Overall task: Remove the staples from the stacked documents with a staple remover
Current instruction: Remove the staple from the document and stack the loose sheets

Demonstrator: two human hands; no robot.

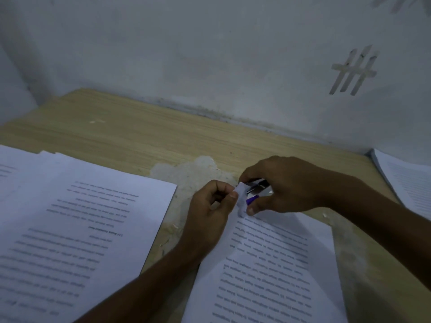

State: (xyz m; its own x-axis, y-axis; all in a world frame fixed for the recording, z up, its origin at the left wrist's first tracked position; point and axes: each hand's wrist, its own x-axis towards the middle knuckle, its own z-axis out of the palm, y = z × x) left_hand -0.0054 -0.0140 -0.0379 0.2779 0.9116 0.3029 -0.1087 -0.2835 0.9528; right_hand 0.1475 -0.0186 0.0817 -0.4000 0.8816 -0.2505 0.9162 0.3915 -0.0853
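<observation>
Wood-grain worktop (140,127) against a pale wall (210,54); stapled document (268,264) lies at 5 o'clock of frame centre, printed text upside down to the camera; its top-left corner (241,199) is lifted and curled off the worktop.

Left hand (210,210) sits at 9 o'clock of that corner, thumb and forefinger pinching the raised paper, other fingers curled under; right hand (284,185) comes in from 3 o'clock, clamped round the staple remover (256,187); the tool has metal jaws and a purple grip, and its jaw end touches the lifted corner; whether the jaws bite a staple is too dim and small to tell.

Loose printed pages (81,217) spread at 8 o'clock, just beside the left forearm, apart from the stapled document; another paper stack (410,180) at 3 o'clock by the frame edge, well apart from the hands; worn pale patch (186,171) on the worktop at 11 o'clock of the left hand; small paper scraps (172,227) between the two nearer paper lots; crossed tape strips (354,71) on the wall at 2 o'clock.
</observation>
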